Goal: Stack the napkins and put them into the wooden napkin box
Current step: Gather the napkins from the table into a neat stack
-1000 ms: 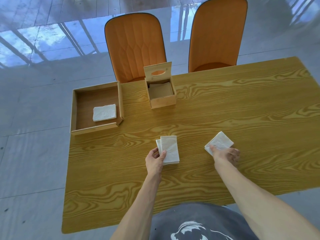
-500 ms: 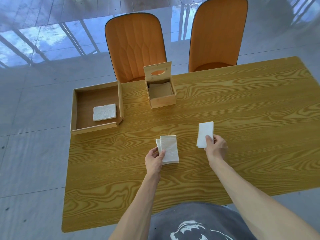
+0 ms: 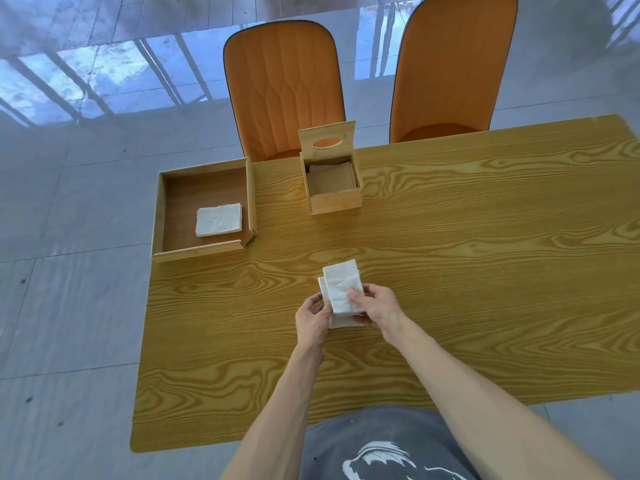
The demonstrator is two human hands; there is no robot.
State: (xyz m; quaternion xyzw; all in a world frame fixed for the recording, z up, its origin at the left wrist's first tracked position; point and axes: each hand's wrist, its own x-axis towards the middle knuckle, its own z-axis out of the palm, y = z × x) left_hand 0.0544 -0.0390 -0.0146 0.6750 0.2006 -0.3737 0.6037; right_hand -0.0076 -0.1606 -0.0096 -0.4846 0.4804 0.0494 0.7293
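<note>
A small stack of white folded napkins [image 3: 341, 289] lies on the wooden table [image 3: 485, 258] in front of me. My left hand [image 3: 313, 320] holds the stack's left edge. My right hand [image 3: 375, 306] grips the top napkin, which sits slightly askew on the pile. The wooden napkin box [image 3: 332, 188] stands at the far edge with its lid [image 3: 327, 138] raised upright, showing an oval slot. Its inside looks brown and holds no white napkin that I can see. Another white napkin [image 3: 219, 220] lies in a wooden tray [image 3: 162, 202] at the far left.
Two orange chairs [image 3: 284, 88] [image 3: 450, 64] stand behind the table's far edge. The tray overhangs the table's left corner. A shiny grey tiled floor surrounds the table. My grey shirt shows at the bottom.
My right hand carried a napkin from the table's right side leftward and set it onto the stack under my left hand.
</note>
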